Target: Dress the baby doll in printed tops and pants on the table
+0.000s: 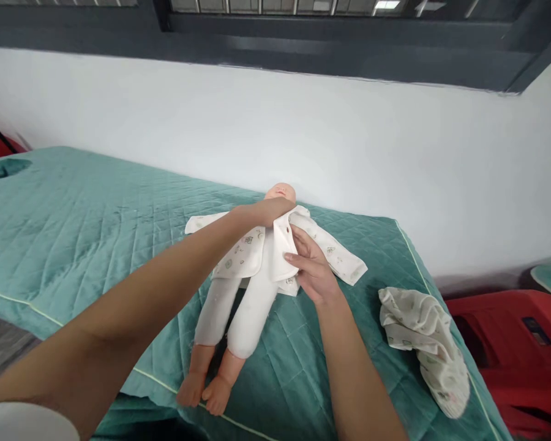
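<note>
A baby doll lies on its back, its head by the wall and its bare feet towards me. It has on a white printed baby jacket, open down the front, with both sleeves spread out sideways. My right hand pinches the edge of the right front panel between thumb and fingers, folding it back. Up at the collar, just below the doll's head, is my left hand; its fingers are hidden behind the hand and the cloth.
A green quilted bedspread covers the bed under the doll. Crumpled printed baby clothing lies near the bed's right edge. Beyond that edge stands a red suitcase. A white wall runs along the back.
</note>
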Available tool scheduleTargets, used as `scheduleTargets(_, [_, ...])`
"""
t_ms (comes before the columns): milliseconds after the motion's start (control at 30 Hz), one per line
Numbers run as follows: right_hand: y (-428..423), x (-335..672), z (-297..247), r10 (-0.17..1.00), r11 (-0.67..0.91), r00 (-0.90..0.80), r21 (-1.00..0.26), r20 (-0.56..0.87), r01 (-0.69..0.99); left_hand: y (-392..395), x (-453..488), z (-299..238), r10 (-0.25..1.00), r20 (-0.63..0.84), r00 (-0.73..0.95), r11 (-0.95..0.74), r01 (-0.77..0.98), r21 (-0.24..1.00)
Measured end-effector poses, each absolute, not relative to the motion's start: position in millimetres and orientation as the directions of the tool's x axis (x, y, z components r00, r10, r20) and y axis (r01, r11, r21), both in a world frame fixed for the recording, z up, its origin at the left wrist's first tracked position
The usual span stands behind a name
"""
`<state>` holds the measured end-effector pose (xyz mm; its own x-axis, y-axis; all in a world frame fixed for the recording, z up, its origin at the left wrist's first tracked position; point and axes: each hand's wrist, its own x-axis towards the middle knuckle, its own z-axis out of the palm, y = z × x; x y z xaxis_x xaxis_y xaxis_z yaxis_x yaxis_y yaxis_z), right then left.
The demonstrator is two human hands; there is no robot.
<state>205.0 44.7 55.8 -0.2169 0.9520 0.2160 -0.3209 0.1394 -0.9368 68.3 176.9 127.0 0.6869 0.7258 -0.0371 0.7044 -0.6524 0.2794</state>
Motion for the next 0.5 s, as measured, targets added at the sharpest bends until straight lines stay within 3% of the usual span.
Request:
scheduleTargets(167, [43.0, 199.8, 57.3, 0.942, 0.128, -0.278, -0.966, 0.19, -0.226, 165.6, 49.7, 147.2, 0.726, -0.039, 0.687, -0.617, 0.675, 0.403])
scheduleTargets(333, [40.6, 202.3, 55.6, 0.922, 0.088, -0.367, -0.99, 0.123, -0.11, 152.8, 60.6, 145.9, 0.701, -0.126, 0.702, -0.639, 0.697, 0.326])
scheduleTargets(500, [33.2, 203.3, 62.4, 0.876, 0.111, -0.457, -0.986, 0.156, -0.125, 158.4, 71.3, 132.7, 0.811, 0.076, 0.58, -0.575, 0.766, 0.288])
